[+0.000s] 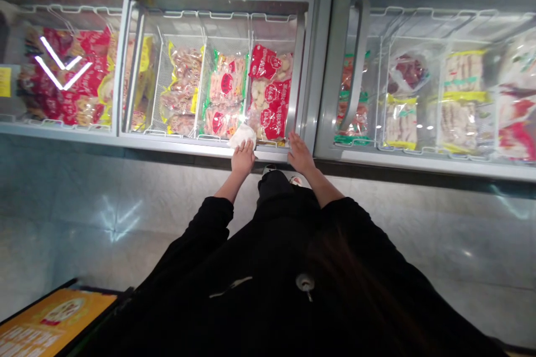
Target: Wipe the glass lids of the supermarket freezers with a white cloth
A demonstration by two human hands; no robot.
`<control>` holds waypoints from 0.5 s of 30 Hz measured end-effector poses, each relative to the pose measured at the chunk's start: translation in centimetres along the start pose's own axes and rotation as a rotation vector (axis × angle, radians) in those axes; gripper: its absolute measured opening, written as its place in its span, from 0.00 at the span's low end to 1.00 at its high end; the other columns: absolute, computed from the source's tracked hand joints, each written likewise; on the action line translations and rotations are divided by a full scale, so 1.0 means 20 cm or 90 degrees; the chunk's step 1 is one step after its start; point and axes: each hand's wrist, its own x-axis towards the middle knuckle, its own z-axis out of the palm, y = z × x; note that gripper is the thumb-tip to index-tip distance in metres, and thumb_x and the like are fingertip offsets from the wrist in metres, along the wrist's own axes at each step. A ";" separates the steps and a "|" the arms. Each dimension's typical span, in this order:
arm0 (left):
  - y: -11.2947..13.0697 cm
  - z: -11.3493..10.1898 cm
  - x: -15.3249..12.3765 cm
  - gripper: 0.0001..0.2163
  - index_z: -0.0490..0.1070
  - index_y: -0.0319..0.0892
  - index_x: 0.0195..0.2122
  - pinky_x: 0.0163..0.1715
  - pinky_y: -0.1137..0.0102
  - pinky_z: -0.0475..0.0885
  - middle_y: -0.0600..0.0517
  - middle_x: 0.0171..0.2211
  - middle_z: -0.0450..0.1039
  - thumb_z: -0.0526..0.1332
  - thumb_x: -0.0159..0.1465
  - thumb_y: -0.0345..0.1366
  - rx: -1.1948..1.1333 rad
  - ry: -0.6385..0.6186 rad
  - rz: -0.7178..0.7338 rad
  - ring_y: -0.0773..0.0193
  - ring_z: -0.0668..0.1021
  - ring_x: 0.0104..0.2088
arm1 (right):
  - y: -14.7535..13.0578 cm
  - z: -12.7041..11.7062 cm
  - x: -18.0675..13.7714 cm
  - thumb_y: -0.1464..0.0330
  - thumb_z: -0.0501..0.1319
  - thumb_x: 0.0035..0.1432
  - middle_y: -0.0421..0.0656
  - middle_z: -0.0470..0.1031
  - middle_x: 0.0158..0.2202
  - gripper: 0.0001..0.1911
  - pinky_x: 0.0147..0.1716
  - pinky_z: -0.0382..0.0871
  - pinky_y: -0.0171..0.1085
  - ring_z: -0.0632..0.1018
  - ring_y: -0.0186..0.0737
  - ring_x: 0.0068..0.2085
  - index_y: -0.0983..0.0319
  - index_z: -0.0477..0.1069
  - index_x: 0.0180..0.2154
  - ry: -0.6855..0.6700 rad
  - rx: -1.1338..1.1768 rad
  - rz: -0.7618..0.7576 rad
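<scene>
Nearest the lens is the person's black top [268, 290], a fall of dark hair [355, 279] over it, and both black sleeves run forward to the hands. Far left of the fingers and low down, an orange printed board [54, 318] lies by the grey tiled floor [84, 206]. Up and well left of the left fingertips, a glass lid [62, 67] covers red packs, with bright light streaks mirrored on it.

Beyond the left fingertips, wire baskets stand in the middle bay. Yellow-edged packs [182, 89] are furthest left, green-edged packs [226, 95] are just ahead of the fingertips, and red packs [270, 95] lie ahead, between the two hands.

The left hand [243, 157] lies palm down, fingers stretched and close together. Their tips press on a crumpled white cloth [242, 135] and are not curled round it. The cloth sits on the near freezer rim [176, 144], at the foot of the green-edged and red packs.

The right hand [300, 155] is just to the right, apart from the cloth. It rests flat on the same rim with its fingers straight and slightly spread, the tips at the base of an upright metal lid frame [298, 67]. Below the wrists, a pale shoe tip [296, 181] shows.

Well to the right of the right fingers, a second freezer [335, 122] holds pale packs under glass — apart from both hands.
</scene>
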 end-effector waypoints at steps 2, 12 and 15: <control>0.12 0.05 -0.01 0.27 0.52 0.34 0.72 0.70 0.54 0.50 0.43 0.74 0.49 0.47 0.72 0.32 0.002 0.004 -0.010 0.52 0.55 0.73 | 0.00 0.01 -0.02 0.71 0.51 0.63 0.45 0.47 0.75 0.40 0.72 0.53 0.52 0.51 0.47 0.74 0.65 0.43 0.74 -0.002 0.007 0.001; 0.30 0.11 0.02 0.26 0.54 0.37 0.72 0.71 0.60 0.48 0.50 0.73 0.51 0.49 0.72 0.32 -0.014 -0.004 0.022 0.60 0.55 0.73 | 0.10 0.04 -0.11 0.72 0.51 0.61 0.44 0.45 0.76 0.41 0.73 0.51 0.49 0.50 0.45 0.75 0.67 0.43 0.74 -0.021 0.037 -0.028; 0.22 0.07 0.00 0.26 0.54 0.31 0.71 0.70 0.55 0.51 0.44 0.73 0.51 0.48 0.72 0.31 -0.004 0.003 -0.050 0.54 0.57 0.72 | 0.13 0.04 -0.14 0.72 0.51 0.61 0.45 0.45 0.76 0.41 0.73 0.50 0.48 0.49 0.45 0.75 0.68 0.43 0.74 -0.034 0.042 -0.027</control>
